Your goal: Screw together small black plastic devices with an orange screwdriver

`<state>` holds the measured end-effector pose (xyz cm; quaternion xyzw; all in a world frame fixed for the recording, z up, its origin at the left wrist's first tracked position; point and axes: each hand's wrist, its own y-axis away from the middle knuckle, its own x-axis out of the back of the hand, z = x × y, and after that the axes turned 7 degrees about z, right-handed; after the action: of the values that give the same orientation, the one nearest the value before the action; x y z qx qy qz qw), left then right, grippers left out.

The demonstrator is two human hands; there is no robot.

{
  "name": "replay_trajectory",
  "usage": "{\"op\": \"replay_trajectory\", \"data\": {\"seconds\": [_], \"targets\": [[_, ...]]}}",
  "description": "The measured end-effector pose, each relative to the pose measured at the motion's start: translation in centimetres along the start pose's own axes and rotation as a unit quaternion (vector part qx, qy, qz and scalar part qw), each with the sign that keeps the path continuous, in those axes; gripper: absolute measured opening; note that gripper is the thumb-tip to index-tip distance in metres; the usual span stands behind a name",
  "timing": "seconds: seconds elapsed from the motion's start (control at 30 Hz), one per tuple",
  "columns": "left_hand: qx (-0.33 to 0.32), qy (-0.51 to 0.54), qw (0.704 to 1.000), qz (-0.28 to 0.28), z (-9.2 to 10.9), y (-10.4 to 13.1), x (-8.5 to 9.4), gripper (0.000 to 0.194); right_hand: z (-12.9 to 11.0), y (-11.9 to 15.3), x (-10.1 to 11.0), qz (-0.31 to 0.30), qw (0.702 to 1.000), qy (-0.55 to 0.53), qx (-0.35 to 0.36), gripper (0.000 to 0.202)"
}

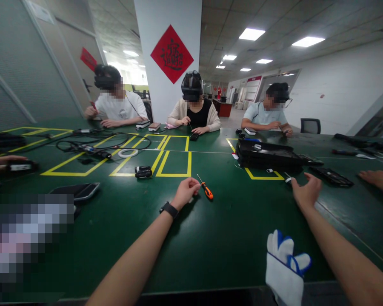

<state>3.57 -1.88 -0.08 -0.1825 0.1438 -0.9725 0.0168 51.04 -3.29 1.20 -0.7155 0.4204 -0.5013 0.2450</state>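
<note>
My left hand (187,190), with a dark watch on its wrist, is at the middle of the green table (230,229), its fingers pinched together; what they hold, if anything, is hidden. Just right of those fingers lies an orange and black screwdriver (207,191), its tip pointing away. Farther right, my right hand (307,189) has its thumb and fingers apart, beside a small white piece (288,180) near the thumb. A white and blue glove (284,267) lies at the front edge, between my forearms.
Black cases (268,155) stand beyond my right hand, with a flat black part (332,176) to their right. Black cables (92,148) and small black devices (143,171) lie left. Three people sit across; other people's hands rest at both sides.
</note>
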Motion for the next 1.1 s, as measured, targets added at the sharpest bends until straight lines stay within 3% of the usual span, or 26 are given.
{"op": "replay_trajectory", "data": {"seconds": [0.03, 0.07, 0.1, 0.13, 0.2, 0.27, 0.33, 0.43, 0.57, 0.7, 0.8, 0.83, 0.9, 0.97, 1.03, 1.1], "targets": [[0.027, 0.074, 0.997, -0.023, 0.2, 0.1, -0.2, 0.018, -2.5, 0.3, 0.5, 0.064, 0.998, -0.007, -0.023, 0.039], [0.042, 0.143, 0.988, -0.042, 0.4, 0.2, -0.4, 0.021, -5.4, 0.8, 0.9, 0.087, 0.995, -0.033, -0.023, 0.036], [0.048, 0.198, 0.977, -0.057, 0.7, 0.3, -0.6, 0.025, -8.6, 1.5, 1.4, 0.058, 0.995, -0.078, 0.002, 0.03], [0.047, 0.235, 0.968, -0.072, 1.0, 0.5, -0.8, 0.028, -11.9, 2.4, 1.7, -0.03, 0.989, -0.14, 0.049, 0.023], [0.042, 0.276, 0.955, -0.105, 1.7, 0.9, -1.0, 0.032, -18.0, 4.4, 2.3, -0.244, 0.925, -0.247, 0.156, 0.017], [0.037, 0.291, 0.946, -0.138, 2.2, 1.2, -1.1, 0.035, -22.7, 6.5, 2.3, -0.317, 0.873, -0.314, 0.195, 0.017], [0.031, 0.294, 0.941, -0.165, 2.6, 1.5, -1.1, 0.035, -25.6, 7.9, 1.9, -0.338, 0.849, -0.352, 0.202, 0.019], [0.025, 0.29, 0.937, -0.191, 2.8, 1.6, -1.0, 0.035, -26.9, 8.5, 0.7, -0.365, 0.834, -0.361, 0.202, 0.02], [0.023, 0.289, 0.933, -0.215, 2.7, 1.4, -0.5, 0.037, -27.0, 7.9, -0.1, -0.407, 0.814, -0.368, 0.192, 0.023], [0.015, 0.273, 0.929, -0.248, 3.1, 1.6, -0.6, 0.038, -27.3, 7.7, 0.7, -0.455, 0.775, -0.403, 0.17, 0.023], [-0.013, 0.191, 0.954, -0.23, 3.7, 2.2, -1.0, 0.034, -25.2, 6.8, 1.2, -0.465, 0.777, -0.395, 0.158, 0.022], [-0.032, 0.143, 0.966, -0.214, 3.9, 2.5, -1.1, 0.031, -23.5, 6.2, 1.3, -0.457, 0.794, -0.371, 0.156, 0.022], [-0.091, 0.025, 0.977, -0.189, 4.2, 3.0, -1.1, 0.03, -18.8, 4.6, 1.2, -0.394, 0.866, -0.27, 0.148, 0.023], [-0.143, -0.082, 0.971, -0.175, 4.5, 3.3, -1.0, 0.031, -12.9, 3.0, 1.0, -0.247, 0.956, -0.1, 0.123, 0.024], [-0.167, -0.148, 0.96, -0.167, 4.5, 3.4, -1.0, 0.035, -7.0, 1.8, 1.0, -0.125, 0.987, 0.055, 0.085, 0.027], [-0.17, -0.176, 0.955, -0.168, 4.3, 3.2, -1.0, 0.039, -2.4, 1.2, 1.1, -0.059, 0.987, 0.147, 0.034, 0.029]]}}
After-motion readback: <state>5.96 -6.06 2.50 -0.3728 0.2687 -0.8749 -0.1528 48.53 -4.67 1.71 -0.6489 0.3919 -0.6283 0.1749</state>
